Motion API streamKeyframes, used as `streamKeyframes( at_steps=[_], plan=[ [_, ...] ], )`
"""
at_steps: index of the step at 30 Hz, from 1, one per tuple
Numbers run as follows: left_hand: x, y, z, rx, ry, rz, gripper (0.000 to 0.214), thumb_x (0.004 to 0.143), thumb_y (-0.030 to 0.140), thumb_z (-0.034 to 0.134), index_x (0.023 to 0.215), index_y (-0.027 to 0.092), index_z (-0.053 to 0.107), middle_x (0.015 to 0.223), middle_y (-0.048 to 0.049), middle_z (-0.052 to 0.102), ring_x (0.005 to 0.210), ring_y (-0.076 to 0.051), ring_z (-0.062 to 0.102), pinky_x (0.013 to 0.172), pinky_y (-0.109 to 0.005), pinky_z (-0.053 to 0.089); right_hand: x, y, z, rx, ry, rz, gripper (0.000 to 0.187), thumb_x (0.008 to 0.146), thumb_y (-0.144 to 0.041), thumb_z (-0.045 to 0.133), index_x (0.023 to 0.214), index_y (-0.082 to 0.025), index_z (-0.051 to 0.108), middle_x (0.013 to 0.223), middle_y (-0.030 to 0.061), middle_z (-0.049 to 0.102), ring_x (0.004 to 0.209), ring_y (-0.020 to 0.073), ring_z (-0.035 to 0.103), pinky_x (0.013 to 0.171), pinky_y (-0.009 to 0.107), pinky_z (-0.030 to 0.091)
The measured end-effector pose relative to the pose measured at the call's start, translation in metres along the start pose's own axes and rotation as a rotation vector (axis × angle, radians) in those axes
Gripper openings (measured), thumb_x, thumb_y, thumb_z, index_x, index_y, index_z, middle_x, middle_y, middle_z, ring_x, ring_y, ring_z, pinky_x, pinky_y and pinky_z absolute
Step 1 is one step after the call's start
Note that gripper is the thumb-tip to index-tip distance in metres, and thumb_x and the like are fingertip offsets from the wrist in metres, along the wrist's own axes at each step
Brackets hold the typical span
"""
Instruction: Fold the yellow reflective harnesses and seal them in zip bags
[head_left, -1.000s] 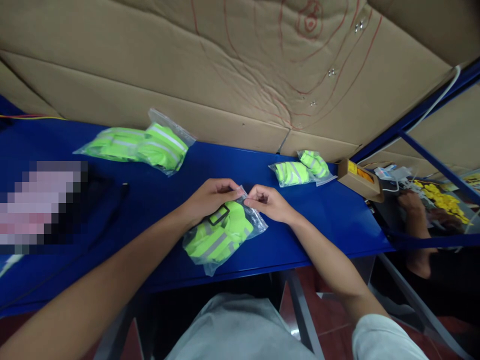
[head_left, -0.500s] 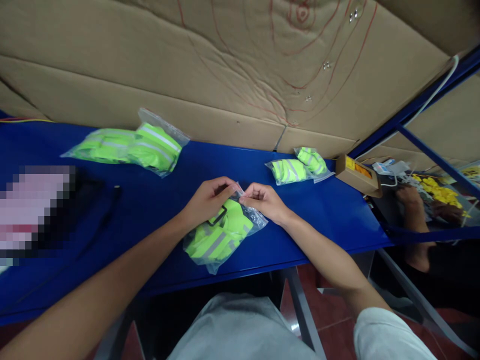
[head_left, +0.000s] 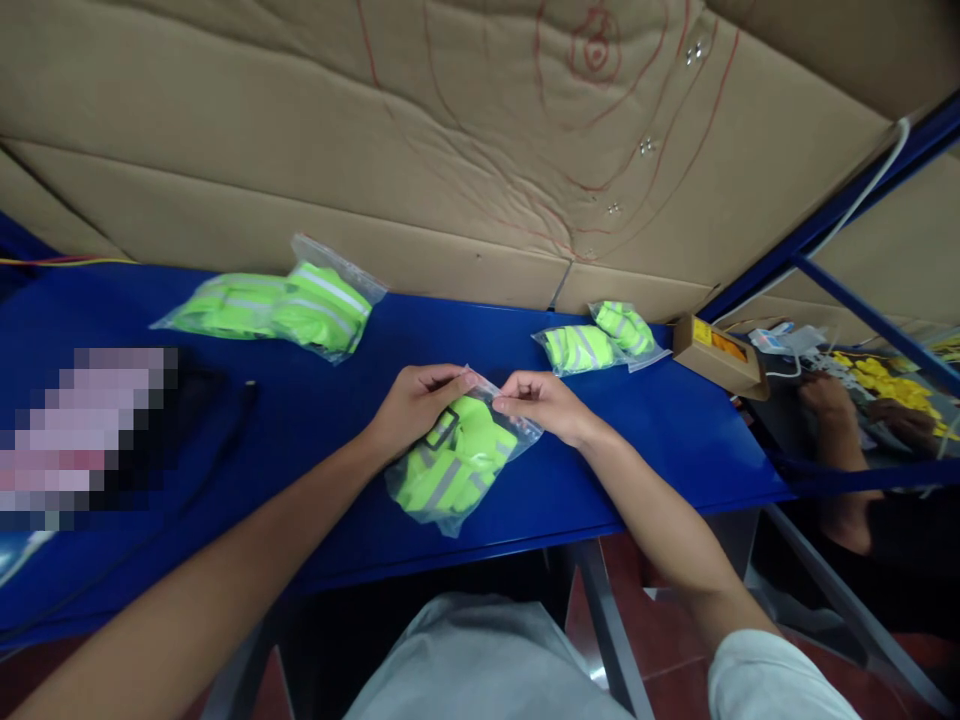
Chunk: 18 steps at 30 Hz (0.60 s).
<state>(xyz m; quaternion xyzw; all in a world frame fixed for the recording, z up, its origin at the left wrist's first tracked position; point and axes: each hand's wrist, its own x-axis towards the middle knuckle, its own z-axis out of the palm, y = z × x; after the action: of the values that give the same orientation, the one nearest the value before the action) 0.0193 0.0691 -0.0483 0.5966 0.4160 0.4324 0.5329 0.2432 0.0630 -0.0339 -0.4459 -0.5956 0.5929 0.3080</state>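
A clear plastic bag with a folded neon-green reflective item and a black buckle inside lies on the blue table in front of me. My left hand pinches the bag's top edge from the left, fingers closed on it. My right hand pinches the same edge from the right. The two hands nearly touch at the bag's mouth.
Two more filled bags lie at the back left and two smaller ones at the back right, beside a small cardboard box. Cardboard sheets wall off the back. Another person's arm works at the far right.
The bag and both hands stay in much the same place; my fingers have shifted slightly along the bag's top edge. The camera view has drifted a little.
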Motion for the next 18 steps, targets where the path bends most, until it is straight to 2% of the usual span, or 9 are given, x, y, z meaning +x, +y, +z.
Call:
streamKeyframes(
  at_steps=[2,4,8,10,12,15,16,18],
  plan=[
    [-0.002,0.004,0.000,-0.062,-0.045,-0.030,0.039,0.088,0.056,0.074,0.101,0.021,0.085,0.099,-0.0053,0.082,0.086,-0.020,0.071,0.076,-0.027,0.053,0.000,0.001,0.001,-0.022,0.072,-0.074,0.050,0.071,-0.060,0.087,0.078,-0.017,0.062,0.062,-0.0045,0.062,0.053,0.0074,0.049,0.053,0.021,0.036],
    [-0.002,0.006,-0.001,-0.071,-0.047,-0.004,0.038,0.087,0.055,0.076,0.099,0.021,0.086,0.099,-0.0054,0.082,0.089,-0.021,0.071,0.079,-0.028,0.054,0.000,0.001,0.003,-0.061,0.076,-0.148,0.052,0.072,-0.063,0.085,0.078,-0.018,0.060,0.061,-0.0048,0.060,0.053,0.0075,0.047,0.052,0.022,0.034],
    [0.001,0.007,-0.008,-0.114,0.126,0.034,0.033,0.081,0.052,0.083,0.088,0.020,0.084,0.088,-0.0043,0.080,0.079,-0.018,0.070,0.074,-0.027,0.054,-0.003,-0.002,0.003,-0.232,0.059,-0.236,0.046,0.086,-0.064,0.073,0.086,-0.019,0.062,0.061,-0.0063,0.051,0.055,0.0079,0.042,0.053,0.023,0.030],
    [0.003,0.008,-0.012,-0.173,0.207,0.037,0.034,0.080,0.053,0.084,0.087,0.020,0.083,0.090,-0.0045,0.080,0.079,-0.018,0.070,0.074,-0.026,0.055,-0.004,-0.004,0.001,-0.284,0.087,-0.268,0.044,0.091,-0.063,0.067,0.086,-0.019,0.060,0.060,-0.0070,0.046,0.055,0.0081,0.039,0.053,0.023,0.028],
    [0.005,0.009,-0.013,-0.264,0.179,0.023,0.038,0.081,0.057,0.082,0.094,0.020,0.082,0.103,-0.0067,0.081,0.088,-0.019,0.072,0.080,-0.027,0.056,-0.005,-0.004,-0.001,-0.262,0.095,-0.295,0.044,0.093,-0.062,0.066,0.084,-0.020,0.056,0.059,-0.0077,0.043,0.053,0.0078,0.036,0.052,0.023,0.027],
    [0.006,0.009,-0.010,-0.422,0.029,-0.062,0.052,0.080,0.061,0.082,0.112,0.020,0.079,0.121,-0.0108,0.078,0.103,-0.023,0.073,0.089,-0.031,0.057,-0.005,-0.003,-0.001,-0.179,0.089,-0.303,0.047,0.091,-0.064,0.069,0.080,-0.021,0.052,0.056,-0.0092,0.040,0.049,0.0066,0.032,0.050,0.023,0.024],
    [0.007,0.009,-0.009,-0.453,0.016,-0.095,0.056,0.078,0.061,0.084,0.114,0.019,0.079,0.120,-0.0114,0.078,0.102,-0.024,0.073,0.088,-0.031,0.058,-0.005,-0.002,-0.002,-0.168,0.084,-0.294,0.047,0.090,-0.064,0.069,0.080,-0.021,0.051,0.055,-0.0095,0.041,0.048,0.0063,0.033,0.049,0.022,0.025],
    [0.008,0.007,-0.009,-0.466,0.076,-0.128,0.055,0.073,0.059,0.088,0.107,0.017,0.080,0.108,-0.0106,0.080,0.092,-0.022,0.073,0.081,-0.029,0.058,-0.004,0.000,-0.002,-0.185,0.089,-0.278,0.047,0.089,-0.064,0.070,0.082,-0.021,0.054,0.053,-0.0093,0.044,0.046,0.0065,0.038,0.048,0.022,0.028]
  ],
)
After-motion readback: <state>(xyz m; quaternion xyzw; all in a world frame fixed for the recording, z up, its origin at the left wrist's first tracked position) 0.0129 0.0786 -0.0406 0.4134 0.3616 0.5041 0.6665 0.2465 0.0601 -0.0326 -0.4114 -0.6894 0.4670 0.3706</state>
